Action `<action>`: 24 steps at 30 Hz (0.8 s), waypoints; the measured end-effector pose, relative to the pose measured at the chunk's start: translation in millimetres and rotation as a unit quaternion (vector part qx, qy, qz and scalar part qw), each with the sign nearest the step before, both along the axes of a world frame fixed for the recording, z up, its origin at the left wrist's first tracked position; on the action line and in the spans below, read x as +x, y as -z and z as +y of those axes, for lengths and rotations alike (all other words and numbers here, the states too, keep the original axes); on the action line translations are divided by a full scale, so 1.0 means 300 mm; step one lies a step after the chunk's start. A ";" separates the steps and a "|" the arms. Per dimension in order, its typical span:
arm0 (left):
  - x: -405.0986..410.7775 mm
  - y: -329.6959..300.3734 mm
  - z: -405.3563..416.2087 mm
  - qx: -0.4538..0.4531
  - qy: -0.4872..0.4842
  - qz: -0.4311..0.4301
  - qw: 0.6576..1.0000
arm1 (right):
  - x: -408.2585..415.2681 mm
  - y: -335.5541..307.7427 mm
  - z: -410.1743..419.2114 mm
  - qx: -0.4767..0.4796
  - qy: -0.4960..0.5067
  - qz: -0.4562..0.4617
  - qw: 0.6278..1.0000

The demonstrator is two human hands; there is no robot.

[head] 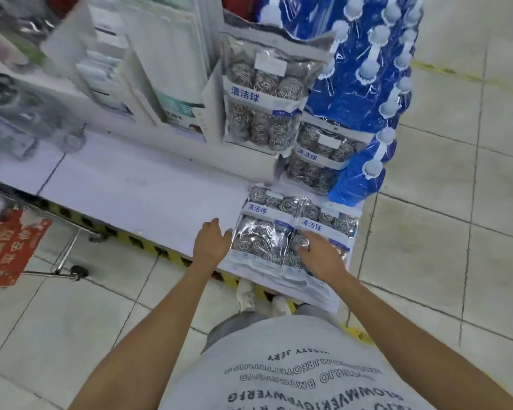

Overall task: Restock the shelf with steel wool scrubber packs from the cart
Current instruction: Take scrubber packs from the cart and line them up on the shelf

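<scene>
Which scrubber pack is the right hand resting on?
The right flat pack at the shelf edge, under the right hand; its left twin lies beside it.

Packs on the shelf (137, 184) edge

Two packs (267, 229) lie side by side at the shelf's front right; behind them stand two more packs (264, 93), bottles (365, 84) to their right, a cart (68, 253) far left.

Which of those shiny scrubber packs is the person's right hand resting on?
Start at the white shelf and follow its front edge to the right-hand end. Two scrubber packs lie flat there side by side, and it is the right pack under the right hand. The other packs farther back stand upright.
</scene>
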State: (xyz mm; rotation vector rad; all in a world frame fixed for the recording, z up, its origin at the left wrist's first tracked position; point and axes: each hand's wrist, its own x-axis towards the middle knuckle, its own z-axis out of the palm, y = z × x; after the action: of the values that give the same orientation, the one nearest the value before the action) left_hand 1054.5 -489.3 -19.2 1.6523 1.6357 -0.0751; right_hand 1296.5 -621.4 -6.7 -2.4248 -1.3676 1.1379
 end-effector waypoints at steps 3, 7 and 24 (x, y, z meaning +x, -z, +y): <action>-0.102 -0.081 -0.066 0.055 -0.017 0.030 0.998 | -0.106 -0.070 0.089 0.024 -0.129 -0.012 0.991; -0.291 -0.155 -0.179 0.126 -0.074 0.057 0.988 | -0.296 -0.137 0.205 0.080 -0.252 -0.018 0.964; -1.171 -0.184 -0.463 0.229 -0.335 0.130 0.905 | -1.263 -0.201 0.478 0.194 -0.526 -0.005 0.828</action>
State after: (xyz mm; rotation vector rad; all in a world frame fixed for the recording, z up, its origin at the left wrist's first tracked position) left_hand 703.1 -628.0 36.1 1.3347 2.4930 0.4915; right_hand 917.6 -478.0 53.6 -1.3003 -2.7221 0.7972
